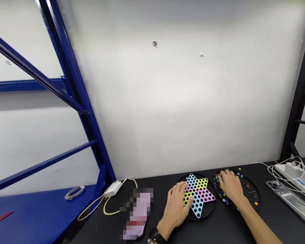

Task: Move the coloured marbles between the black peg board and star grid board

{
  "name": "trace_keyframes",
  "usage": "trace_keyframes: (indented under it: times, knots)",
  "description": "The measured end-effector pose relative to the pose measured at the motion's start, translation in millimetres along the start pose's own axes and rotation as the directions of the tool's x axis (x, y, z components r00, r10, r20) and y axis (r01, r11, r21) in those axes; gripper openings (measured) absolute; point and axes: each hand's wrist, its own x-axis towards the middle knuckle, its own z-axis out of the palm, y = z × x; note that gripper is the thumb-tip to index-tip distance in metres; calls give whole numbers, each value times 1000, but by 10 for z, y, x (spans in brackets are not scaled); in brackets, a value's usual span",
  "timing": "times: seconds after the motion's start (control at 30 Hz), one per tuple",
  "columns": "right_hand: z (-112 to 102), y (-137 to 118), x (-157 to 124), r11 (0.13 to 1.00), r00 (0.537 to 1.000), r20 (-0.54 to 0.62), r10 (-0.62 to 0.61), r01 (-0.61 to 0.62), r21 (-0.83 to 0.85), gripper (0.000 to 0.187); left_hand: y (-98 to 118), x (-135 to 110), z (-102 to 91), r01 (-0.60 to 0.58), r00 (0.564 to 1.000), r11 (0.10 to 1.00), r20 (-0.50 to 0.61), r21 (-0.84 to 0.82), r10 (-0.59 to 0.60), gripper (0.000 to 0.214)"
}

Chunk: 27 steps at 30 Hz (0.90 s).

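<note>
A star-shaped Chinese checkers board point(202, 195) with blue, yellow and pink points full of dark holes sits on a round black base point(208, 212). My left hand point(176, 205) lies over the board's left side, fingers stretched out and thumb apart, with nothing seen in it. Right of the board is a round black tray point(252, 189) with small coloured marbles point(220, 195), mostly along its left side. My right hand point(230, 184) reaches over this tray, fingers bent down among the marbles. Its fingertips and whatever they hold are hidden.
A pink phone point(142, 210) and a white adapter with a cable point(113, 189) lie to the left. On the right are a grey phone point(293, 200) and a white power strip point(296, 174) with cables. A blue metal frame point(88, 112) stands at left; a white wall point(180, 101) rises behind.
</note>
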Motion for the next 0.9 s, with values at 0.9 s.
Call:
trace_keyframes:
  times: [0.9]
  knots:
    - [-131, -843, -483, 774, 851, 142, -505, 374, 510, 37, -16, -7, 55, -66, 998, 998, 15, -24, 67, 29]
